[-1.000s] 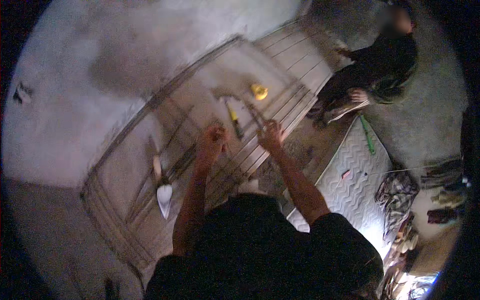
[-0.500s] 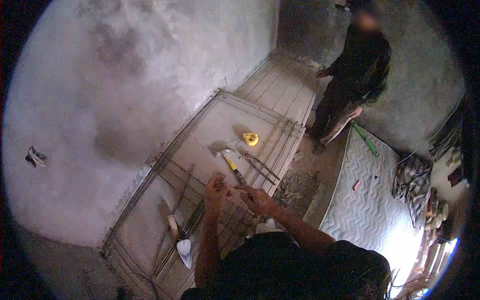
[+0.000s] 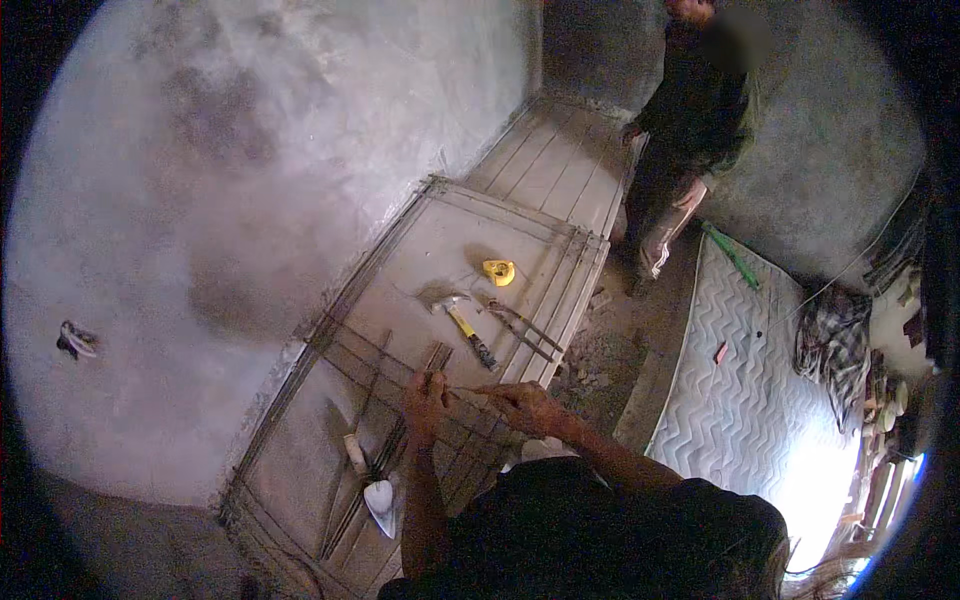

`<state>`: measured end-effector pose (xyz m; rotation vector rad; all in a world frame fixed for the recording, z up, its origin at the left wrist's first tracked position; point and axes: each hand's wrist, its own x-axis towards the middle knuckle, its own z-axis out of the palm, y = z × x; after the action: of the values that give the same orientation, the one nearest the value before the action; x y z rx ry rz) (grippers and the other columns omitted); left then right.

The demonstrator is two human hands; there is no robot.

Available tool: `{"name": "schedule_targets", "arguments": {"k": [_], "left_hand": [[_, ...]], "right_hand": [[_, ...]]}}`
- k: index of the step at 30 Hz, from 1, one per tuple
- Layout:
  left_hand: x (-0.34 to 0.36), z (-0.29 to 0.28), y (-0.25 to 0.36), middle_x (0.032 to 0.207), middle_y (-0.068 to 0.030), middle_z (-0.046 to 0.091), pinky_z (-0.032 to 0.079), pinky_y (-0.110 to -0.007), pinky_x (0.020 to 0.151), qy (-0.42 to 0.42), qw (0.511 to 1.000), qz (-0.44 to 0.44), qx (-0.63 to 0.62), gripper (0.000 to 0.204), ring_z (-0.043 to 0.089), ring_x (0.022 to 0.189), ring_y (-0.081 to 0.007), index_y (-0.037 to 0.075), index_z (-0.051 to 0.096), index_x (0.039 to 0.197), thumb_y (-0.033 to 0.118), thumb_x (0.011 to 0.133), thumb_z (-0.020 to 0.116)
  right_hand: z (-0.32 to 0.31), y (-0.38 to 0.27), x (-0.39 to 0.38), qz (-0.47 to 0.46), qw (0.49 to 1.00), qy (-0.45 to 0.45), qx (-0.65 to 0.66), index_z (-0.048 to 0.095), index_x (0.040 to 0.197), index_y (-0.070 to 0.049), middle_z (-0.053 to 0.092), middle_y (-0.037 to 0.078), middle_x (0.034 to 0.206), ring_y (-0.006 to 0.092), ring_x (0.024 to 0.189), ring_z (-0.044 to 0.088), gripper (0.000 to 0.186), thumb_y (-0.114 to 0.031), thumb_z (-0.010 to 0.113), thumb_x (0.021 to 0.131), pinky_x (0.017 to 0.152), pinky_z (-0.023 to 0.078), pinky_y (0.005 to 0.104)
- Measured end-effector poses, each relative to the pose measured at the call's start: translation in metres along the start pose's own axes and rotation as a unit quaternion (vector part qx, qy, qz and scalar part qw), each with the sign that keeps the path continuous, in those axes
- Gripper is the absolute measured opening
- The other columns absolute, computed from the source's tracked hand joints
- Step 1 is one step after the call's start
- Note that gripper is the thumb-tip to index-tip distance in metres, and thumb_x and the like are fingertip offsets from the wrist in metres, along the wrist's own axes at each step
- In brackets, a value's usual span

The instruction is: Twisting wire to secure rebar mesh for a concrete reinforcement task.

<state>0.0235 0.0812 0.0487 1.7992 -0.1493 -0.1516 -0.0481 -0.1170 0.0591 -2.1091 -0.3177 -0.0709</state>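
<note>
Left hand (image 3: 427,400) curled over the bars (image 3: 434,356), right hand (image 3: 532,408) pointing at it — whether the fingers (image 3: 436,383) grasp anything, I can't tell.

I wear a dark, short-sleeved fabric shirt (image 3: 590,530). The dark right sleeve (image 3: 735,515) leaves the right forearm (image 3: 618,465) bare. My left hand (image 3: 427,397) and right hand (image 3: 533,407) are bare.

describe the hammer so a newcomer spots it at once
Find the pale platform along the stained wall. On it, just beyond the person's right hand, the hammer lies beside the dark two-handled pincers, with a yellow tape measure farther off. Its single yellow-and-black handle sets it apart from both.
</note>
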Motion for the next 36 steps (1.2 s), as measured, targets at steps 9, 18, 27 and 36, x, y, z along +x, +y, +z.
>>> {"name": "schedule_targets", "arguments": {"k": [9, 18, 27, 36], "left_hand": [[0.0, 0.021, -0.032, 0.055, -0.0032, 0.049, 0.04, -0.028, 0.045, 0.072, 0.94, -0.188, -0.275, 0.017, 0.047, 0.048, -0.0127, 0.004, 0.056, 0.077, 0.017, 0.088, 0.055], [0.0, 0.019, -0.077, 0.08, -0.0081, 0.056, 0.041, -0.027, 0.043, -0.003, 0.981, -0.054, -0.187, 0.006, 0.055, 0.058, -0.0186, 0.004, 0.056, 0.081, 0.008, 0.084, 0.054], [-0.03, 0.042, -0.017, 0.065, -0.0184, 0.061, 0.05, -0.038, 0.062, 0.051, 0.943, 0.188, 0.269, 0.032, 0.06, 0.059, -0.0315, 0.0, 0.062, 0.084, 0.032, 0.084, 0.056], [-0.043, 0.045, -0.053, 0.069, -0.0169, 0.064, 0.05, -0.037, 0.062, 0.057, 0.946, 0.181, 0.261, 0.034, 0.063, 0.064, -0.0299, -0.003, 0.065, 0.086, 0.029, 0.084, 0.056]], "right_hand": [[0.005, 0.007, -0.014, 0.02, 0.999, -0.013, -0.027, 0.056, 0.121, -0.017, 0.065, 0.015, 0.097, 0.0179, 0.074, 0.064, 0.032, -0.025, 0.052, 0.091, 0.073, 0.05, 0.0344], [-0.012, 0.013, -0.024, 0.159, 0.966, -0.116, 0.166, 0.054, 0.123, -0.013, 0.063, 0.01, 0.109, 0.022, 0.086, 0.064, 0.034, -0.025, 0.051, 0.091, 0.08, 0.05, 0.0353], [-0.019, 0.039, -0.034, 0.131, 0.991, -0.031, -0.013, 0.06, 0.114, -0.013, 0.065, 0.014, 0.094, 0.029, 0.086, 0.062, 0.029, -0.023, 0.048, 0.09, 0.08, 0.048, 0.0397], [-0.028, 0.035, -0.031, 0.165, 0.985, -0.033, -0.043, 0.062, 0.107, -0.012, 0.065, 0.017, 0.077, 0.0288, 0.066, 0.064, 0.025, -0.019, 0.049, 0.087, 0.062, 0.051, 0.0374]]}}
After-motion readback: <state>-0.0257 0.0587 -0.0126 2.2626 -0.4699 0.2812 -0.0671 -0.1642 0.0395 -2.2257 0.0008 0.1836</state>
